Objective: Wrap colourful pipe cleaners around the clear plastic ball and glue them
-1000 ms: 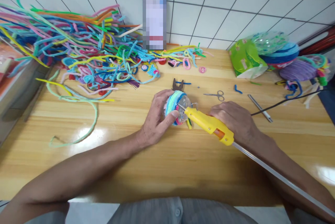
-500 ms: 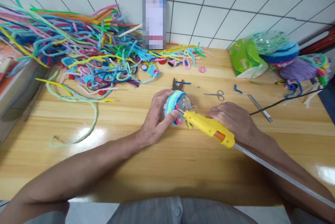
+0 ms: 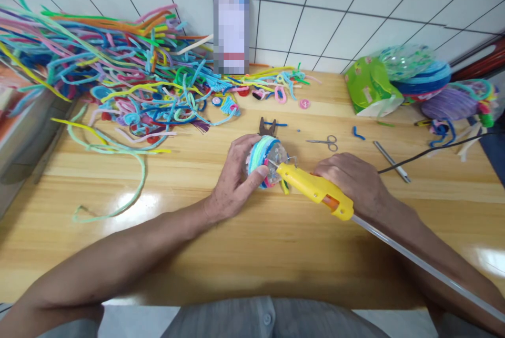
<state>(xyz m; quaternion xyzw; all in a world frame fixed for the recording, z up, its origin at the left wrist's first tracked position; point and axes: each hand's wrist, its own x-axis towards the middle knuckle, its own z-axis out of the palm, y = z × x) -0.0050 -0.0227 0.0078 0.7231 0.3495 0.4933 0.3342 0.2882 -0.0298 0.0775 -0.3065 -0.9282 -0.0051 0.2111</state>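
My left hand [image 3: 241,177] is wrapped round a clear plastic ball [image 3: 279,155] banded with pipe cleaners [image 3: 259,156] in green, blue and pink. Its thumb presses near the pink strand on the front. In my right hand [image 3: 347,177] is a yellow hot glue gun [image 3: 315,188], with a long clear glue stick [image 3: 414,258] running out of its back. The metal nozzle [image 3: 273,163] points at the edge of the pipe cleaner band; whether it touches is too small to tell. Pliers [image 3: 268,127] lie just behind the ball, partly hidden.
A heap of coloured pipe cleaners [image 3: 130,69] spreads over the back left. A phone [image 3: 231,32] leans on the tiled wall. Small scissors [image 3: 324,142], a silver pen-like tool [image 3: 392,161] and a green packet [image 3: 371,87] lie to the right. The gun's black cord [image 3: 434,152] crosses there.
The glue gun has shifted only slightly, its nozzle staying by the pink strand. My left hand keeps the ball in place. The whole view has moved a little.
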